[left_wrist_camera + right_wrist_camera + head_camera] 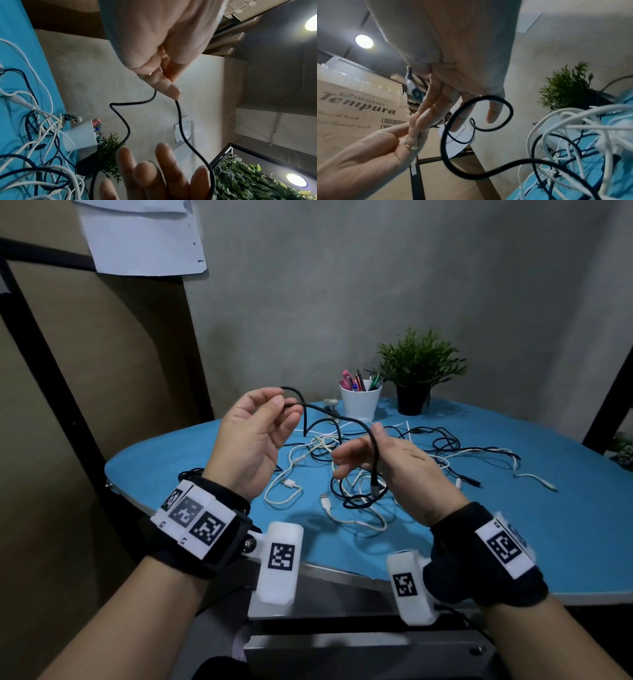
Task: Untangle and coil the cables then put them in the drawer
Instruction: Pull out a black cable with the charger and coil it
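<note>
My left hand (286, 409) (171, 90) is raised above the table and pinches a black cable (342, 419) (126, 128) (443, 142) between thumb and fingertips. From there the cable arcs right and drapes over my right hand (359, 445) (458, 116) between thumb and index finger. Its metal plug (374, 489) hangs down below that hand. The right hand's fingers (154, 169) are straight and spread. Beneath both hands a tangle of white and black cables (342, 470) (565, 135) lies on the round blue table (513, 525).
A white cup of pens (359, 405) and a potted plant (414, 378) stand at the table's far edge. A grey metal front (359, 655) shows below the near edge. Black frame posts (51, 371) rise on the left, with more at the far right.
</note>
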Tool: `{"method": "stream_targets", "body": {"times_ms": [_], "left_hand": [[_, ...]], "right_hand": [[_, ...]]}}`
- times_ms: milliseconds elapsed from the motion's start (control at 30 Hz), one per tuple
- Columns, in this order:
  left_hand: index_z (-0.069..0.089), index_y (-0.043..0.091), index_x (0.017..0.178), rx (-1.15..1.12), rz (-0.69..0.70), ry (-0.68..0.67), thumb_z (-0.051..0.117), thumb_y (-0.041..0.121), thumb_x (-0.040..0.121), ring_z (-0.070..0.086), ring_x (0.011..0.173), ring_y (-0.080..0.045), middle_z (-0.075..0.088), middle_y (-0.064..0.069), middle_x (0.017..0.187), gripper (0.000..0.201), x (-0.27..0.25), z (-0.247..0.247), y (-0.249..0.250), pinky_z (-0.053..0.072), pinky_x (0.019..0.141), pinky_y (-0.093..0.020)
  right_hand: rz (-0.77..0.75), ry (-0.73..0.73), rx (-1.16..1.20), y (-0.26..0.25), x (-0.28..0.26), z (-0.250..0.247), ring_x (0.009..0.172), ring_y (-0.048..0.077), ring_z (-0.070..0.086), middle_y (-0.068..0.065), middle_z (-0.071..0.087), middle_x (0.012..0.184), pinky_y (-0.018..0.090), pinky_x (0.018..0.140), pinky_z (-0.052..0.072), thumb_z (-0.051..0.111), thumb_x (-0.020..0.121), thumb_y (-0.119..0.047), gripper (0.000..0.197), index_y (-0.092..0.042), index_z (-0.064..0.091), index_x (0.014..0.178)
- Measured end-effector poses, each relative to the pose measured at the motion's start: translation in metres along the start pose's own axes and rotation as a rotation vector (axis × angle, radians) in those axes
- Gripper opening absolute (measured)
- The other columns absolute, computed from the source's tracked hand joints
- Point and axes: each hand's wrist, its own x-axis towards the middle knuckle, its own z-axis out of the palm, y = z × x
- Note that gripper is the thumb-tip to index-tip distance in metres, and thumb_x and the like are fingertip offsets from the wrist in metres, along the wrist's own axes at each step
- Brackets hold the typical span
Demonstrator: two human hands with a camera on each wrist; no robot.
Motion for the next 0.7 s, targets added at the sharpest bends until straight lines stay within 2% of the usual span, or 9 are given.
{"method": "stream_targets", "body": {"times_ms": [67, 133, 200, 267, 333, 433, 500, 600, 700], "left_hand": [[0.056, 0.007, 0.086, 0.012, 0.008, 0.013, 0.047, -0.002, 0.093, 0.067, 0.064, -0.01, 0.066, -0.004, 0.07, 0.014, 0.0, 0.001, -0.003, 0.054, 0.062, -0.014], [0.057, 0.006, 0.086, 0.052, 0.028, 0.021, 0.048, -0.002, 0.093, 0.066, 0.064, -0.01, 0.065, -0.006, 0.073, 0.014, 0.0, 0.0, -0.007, 0.054, 0.063, -0.015], [0.059, 0.006, 0.087, 0.151, 0.052, 0.017, 0.05, -0.002, 0.093, 0.066, 0.065, -0.011, 0.065, -0.009, 0.077, 0.013, -0.001, -0.003, -0.012, 0.055, 0.064, -0.016], [0.062, 0.006, 0.087, 0.288, 0.059, 0.0, 0.054, 0.001, 0.091, 0.067, 0.066, -0.012, 0.066, -0.009, 0.077, 0.01, -0.004, -0.005, -0.017, 0.055, 0.065, -0.018], [0.063, 0.009, 0.086, 0.457, 0.032, -0.047, 0.061, 0.003, 0.087, 0.067, 0.064, -0.012, 0.067, -0.008, 0.073, 0.006, -0.008, -0.007, -0.023, 0.055, 0.062, -0.019], [0.06, 0.012, 0.077, 0.758, -0.069, -0.164, 0.063, 0.007, 0.087, 0.06, 0.045, -0.011, 0.063, -0.009, 0.063, 0.011, -0.018, -0.009, -0.032, 0.049, 0.045, -0.019], [0.057, 0.013, 0.077, 0.962, -0.153, -0.301, 0.061, 0.012, 0.089, 0.055, 0.039, -0.012, 0.062, -0.005, 0.058, 0.013, -0.025, -0.011, -0.036, 0.043, 0.039, -0.019], [0.056, 0.01, 0.086, 1.08, -0.258, -0.493, 0.056, 0.018, 0.093, 0.055, 0.042, -0.016, 0.063, -0.003, 0.059, 0.01, -0.035, -0.013, -0.039, 0.043, 0.04, -0.021], [0.053, 0.011, 0.091, 1.109, -0.316, -0.585, 0.052, 0.02, 0.095, 0.056, 0.043, -0.016, 0.065, -0.005, 0.062, 0.01, -0.041, -0.012, -0.039, 0.045, 0.042, -0.022]], "right_hand": [[0.015, 0.016, 0.083, 0.001, 0.0, 0.0, 0.09, 0.027, 0.068, 0.015, 0.069, 0.07, 0.039, 0.097, 0.045, 0.025, 0.093, -0.053, 0.061, -0.015, 0.072, 0.088], [0.034, 0.039, 0.107, 0.0, -0.002, -0.001, 0.074, 0.027, 0.067, 0.01, 0.059, 0.056, 0.034, 0.081, 0.049, 0.028, 0.094, -0.052, 0.057, -0.013, 0.069, 0.083], [0.021, 0.077, 0.121, -0.002, -0.004, -0.001, 0.056, 0.022, 0.056, 0.003, 0.046, 0.047, 0.03, 0.063, 0.043, 0.033, 0.098, -0.042, 0.046, -0.009, 0.061, 0.08], [-0.023, 0.129, 0.181, -0.003, -0.004, -0.002, 0.048, 0.017, 0.047, -0.002, 0.04, 0.045, 0.031, 0.058, 0.035, 0.034, 0.1, -0.028, 0.034, -0.008, 0.055, 0.082], [-0.039, 0.194, 0.307, -0.007, -0.004, -0.002, 0.045, 0.015, 0.046, -0.002, 0.043, 0.045, 0.03, 0.055, 0.035, 0.033, 0.101, -0.021, 0.029, -0.008, 0.055, 0.086], [-0.037, 0.25, 0.503, -0.016, -0.003, -0.004, 0.053, 0.014, 0.061, 0.002, 0.064, 0.061, 0.025, 0.053, 0.045, 0.032, 0.101, -0.017, 0.026, -0.008, 0.055, 0.092], [-0.069, 0.28, 0.614, -0.018, -0.002, -0.007, 0.071, 0.017, 0.07, 0.007, 0.072, 0.08, 0.023, 0.059, 0.055, 0.031, 0.101, -0.016, 0.027, -0.007, 0.054, 0.093], [-0.122, 0.396, 0.695, -0.017, 0.0, -0.012, 0.099, 0.024, 0.067, 0.012, 0.069, 0.1, 0.034, 0.086, 0.056, 0.031, 0.102, -0.015, 0.029, -0.007, 0.056, 0.091], [-0.144, 0.503, 0.574, -0.011, 0.004, -0.016, 0.101, 0.015, 0.062, 0.003, 0.065, 0.1, 0.033, 0.096, 0.05, 0.035, 0.101, -0.014, 0.026, -0.011, 0.06, 0.093]]}}
